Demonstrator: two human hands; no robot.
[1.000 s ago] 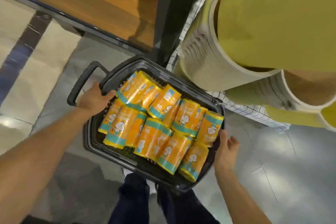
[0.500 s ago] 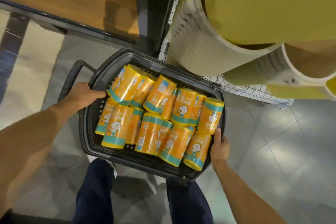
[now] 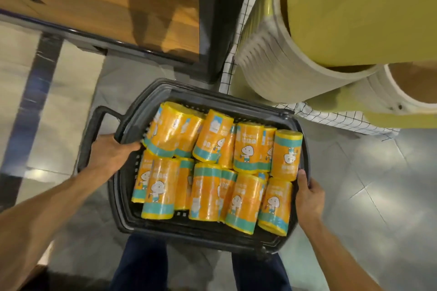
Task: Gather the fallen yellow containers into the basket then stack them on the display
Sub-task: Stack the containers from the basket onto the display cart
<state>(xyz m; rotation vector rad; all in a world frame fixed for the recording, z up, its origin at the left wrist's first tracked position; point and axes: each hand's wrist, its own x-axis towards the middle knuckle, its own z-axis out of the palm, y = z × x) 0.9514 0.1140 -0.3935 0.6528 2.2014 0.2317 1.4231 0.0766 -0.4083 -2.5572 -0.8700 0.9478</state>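
Head view.

1. Left hand [image 3: 113,156]: it grips the left rim of the basket [image 3: 189,87]. The fingers are curled over the edge and reach into the basket, and the fingertips are just beside the nearest container. The hand sits just inside the loop handle [image 3: 94,134], which projects outward from the left side of the basket.

2. Right hand [image 3: 309,196]: it grips the right rim. The thumb lies along the top edge, touching or nearly touching a container at that side. The other fingers wrap under the rim, and I cannot tell how they lie there.

3. Basket: dark plastic with a perforated wall, held between my two hands in front of my legs [image 3: 139,264], which are in dark trousers.

4. Yellow containers [image 3: 248,146]: all those in view are inside the basket. They lie on their sides in two rough rows, packed together, with some overlapping. Each has an orange-yellow wrap, a teal band near one end and a cartoon figure.

5. Surroundings:
- A wood-topped counter [image 3: 106,7] with a dark edge is at the upper left.
- A dark post [image 3: 222,19] stands just right of the counter.
- Large nested yellow tubs [image 3: 331,19] with pale ribbed rims fill the upper right.
- A white wire-grid panel [image 3: 331,120] runs beside and below the tubs, near the far right corner of the basket.
- The floor [image 3: 378,184] is grey tile.
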